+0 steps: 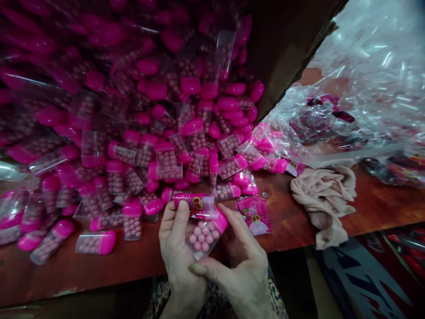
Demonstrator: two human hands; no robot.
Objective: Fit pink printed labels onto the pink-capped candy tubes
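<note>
gripping a pink-capped candy tube (203, 238) in 2 closed hands (242, 261), loose tubes (166, 158) heaped just beyond

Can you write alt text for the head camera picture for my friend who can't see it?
A person's left hand and right hand hold a clear pink-capped tube of pink balls and a pink label, beside a heap of matching tubes.

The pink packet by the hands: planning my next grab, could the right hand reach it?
Probably yes: the right hand sits right beside the packet, with nothing between them, though it is busy with the clear tube now.
</note>
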